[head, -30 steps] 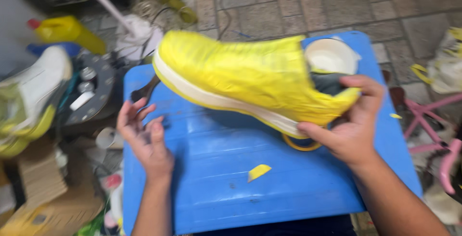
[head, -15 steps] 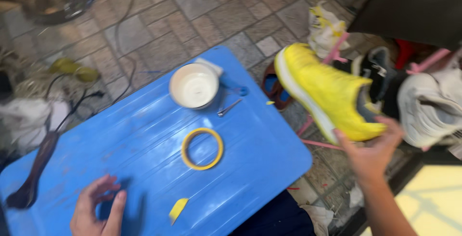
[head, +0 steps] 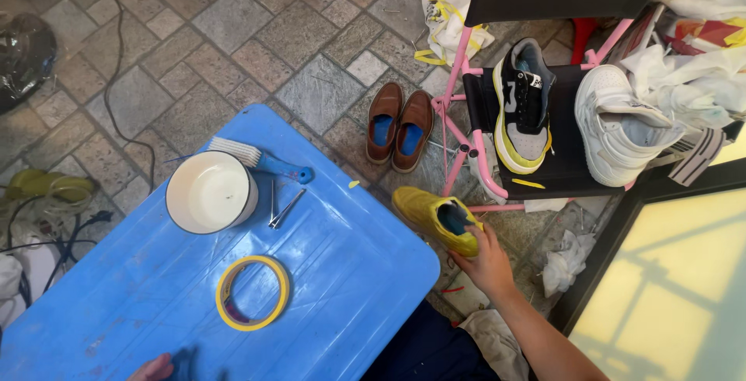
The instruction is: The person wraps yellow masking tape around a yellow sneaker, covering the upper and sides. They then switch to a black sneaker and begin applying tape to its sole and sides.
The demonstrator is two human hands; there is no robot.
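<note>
A white bowl point(head: 210, 192), a brush point(head: 260, 161) and a yellow tape roll point(head: 252, 293) sit on the blue table point(head: 350, 272); brown loafers point(head: 399, 126) stand on the stone floor

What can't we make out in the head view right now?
- Left hand: cut off by the bottom edge and blurred; the dark thing beside it can't be identified.
- Right hand: on the heel of the yellow shoe; the fingers' grip is hidden behind the heel.
- Yellow shoe's sole: faces the floor, unseen.
- Small metal tool beside the white bowl: too small to identify.
</note>
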